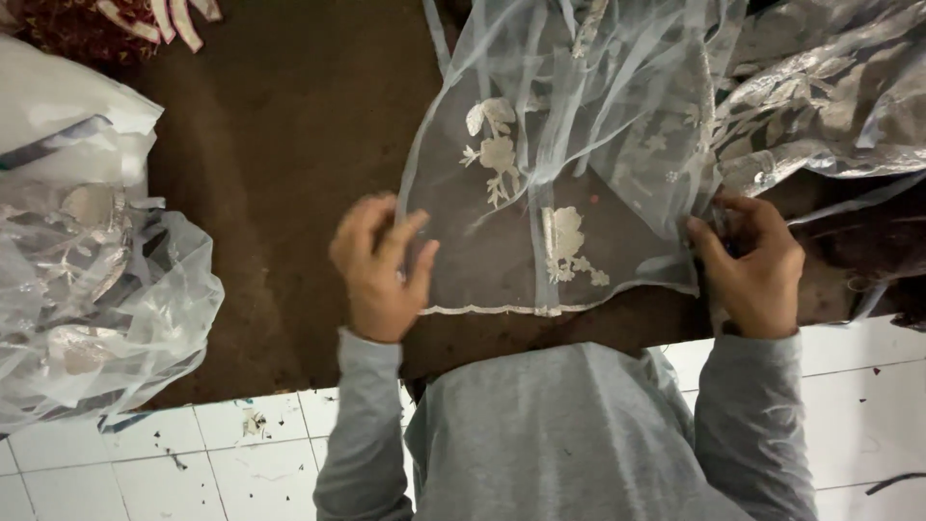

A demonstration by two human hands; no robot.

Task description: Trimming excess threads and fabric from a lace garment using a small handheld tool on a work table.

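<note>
Left hand (379,265): pinching the tulle (550,193) edge.
Right hand (752,265): gripping its right edge.
Tulle: lying on the brown surface (270,174).
Risk: uneven pulling is likely tearing the sheer fabric.

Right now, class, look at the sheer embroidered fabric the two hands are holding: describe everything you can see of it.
The sheer fabric is a thin, see-through, pale bluish-white net with cream floral embroidery and a narrow stitched hem along its near edge. It lies creased and folded over itself on a dark brown table, the surface showing through. The left hand pinches its left edge; the right hand grips its right edge, where it bunches. Farther back it gathers into loose folds.
</note>
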